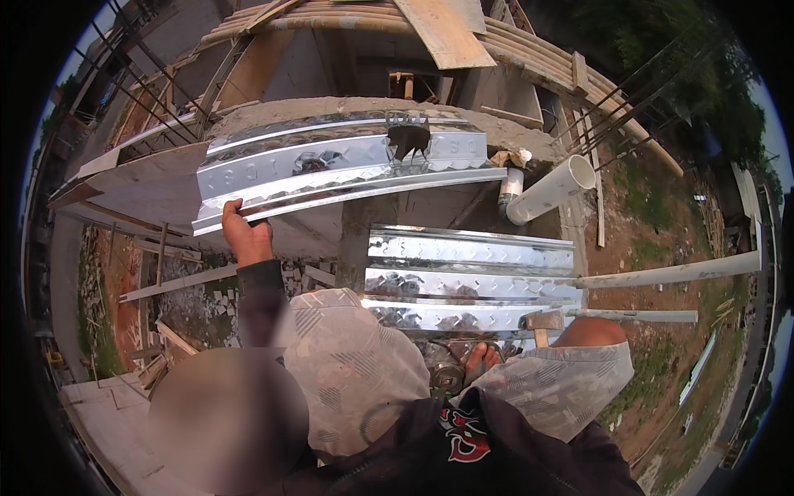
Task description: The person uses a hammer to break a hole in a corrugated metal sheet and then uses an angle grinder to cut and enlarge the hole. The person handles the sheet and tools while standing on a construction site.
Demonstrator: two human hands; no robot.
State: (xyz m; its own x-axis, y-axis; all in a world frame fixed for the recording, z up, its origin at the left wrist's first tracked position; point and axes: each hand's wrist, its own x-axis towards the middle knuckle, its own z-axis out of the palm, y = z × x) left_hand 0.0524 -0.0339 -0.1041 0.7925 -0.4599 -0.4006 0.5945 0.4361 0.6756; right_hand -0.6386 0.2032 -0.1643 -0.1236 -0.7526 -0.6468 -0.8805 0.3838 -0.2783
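Observation:
My left hand (248,236) reaches forward and grips the near left corner of a shiny ribbed metal decking sheet (273,178), with fingers curled over its lower edge. The sheet lies slantwise, its far side along a rough concrete ledge (331,107). A dark, jagged-edged patch (409,142) shows on its right part; I cannot tell if it is a hole. My right hand is outside the picture. Between that sheet and my knees lies more ribbed metal decking (471,281). A hammer (542,324) with a wooden handle rests on its near right part, by my right knee.
A white plastic pipe (552,190) with an elbow sticks up right of the held sheet. Boards (447,33) and bamboo poles (529,54) lie beyond the ledge. Thin steel bars (653,91) rise at the right. Rubble-strewn ground (203,289) shows far below at left.

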